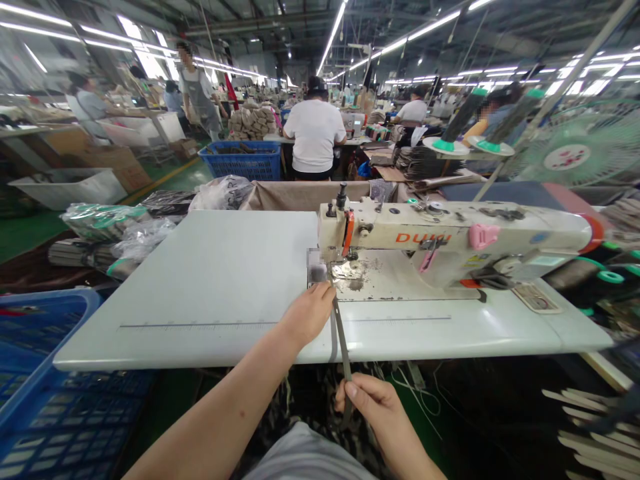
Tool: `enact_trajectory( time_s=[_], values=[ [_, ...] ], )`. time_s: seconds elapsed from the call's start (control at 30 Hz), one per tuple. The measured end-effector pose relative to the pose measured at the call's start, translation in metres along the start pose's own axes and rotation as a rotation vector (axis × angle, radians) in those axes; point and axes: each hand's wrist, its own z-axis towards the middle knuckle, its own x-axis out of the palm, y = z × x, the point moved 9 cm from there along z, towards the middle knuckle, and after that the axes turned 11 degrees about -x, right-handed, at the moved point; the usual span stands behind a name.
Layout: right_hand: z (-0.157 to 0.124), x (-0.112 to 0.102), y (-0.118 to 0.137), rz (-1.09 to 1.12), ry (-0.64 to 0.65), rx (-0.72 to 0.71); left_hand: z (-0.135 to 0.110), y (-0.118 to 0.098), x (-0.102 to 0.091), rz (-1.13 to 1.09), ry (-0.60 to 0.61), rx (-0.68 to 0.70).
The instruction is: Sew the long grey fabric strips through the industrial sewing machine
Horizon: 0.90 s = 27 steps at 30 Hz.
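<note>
A narrow grey fabric strap (342, 337) runs from beside the needle area of the sewing machine (460, 230) down over the table's front edge. My left hand (314, 312) is closed at the upper end of the strap, close to the presser foot, and its fingertips are partly hidden. Below the table edge, my right hand (367, 400) pinches the strap between thumb and fingers, with the loose end hanging beneath. Between the two hands the strap looks fairly straight.
The white sewing table (215, 273) carries a printed ruler line. A blue plastic crate (70, 373) stands at the left, wrapped bundles (105, 223) behind it. Thread cones (463, 120) and a fan (570, 150) are at the right. A person in white (314, 133) sits ahead.
</note>
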Motion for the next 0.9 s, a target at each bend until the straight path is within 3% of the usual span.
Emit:
enact_trajectory(
  time_s=[0.4,0.67,0.9],
  values=[
    [-0.002,-0.001,-0.002,0.015,-0.031,0.030,0.002,-0.001,0.004,0.063,0.017,0.011],
    [0.000,0.002,0.009,-0.011,0.001,-0.033,0.002,-0.002,-0.001,0.040,0.004,-0.006],
    [0.013,-0.008,-0.016,-0.104,-0.016,-0.119,0.001,-0.003,0.007,0.079,0.044,0.039]
  ],
)
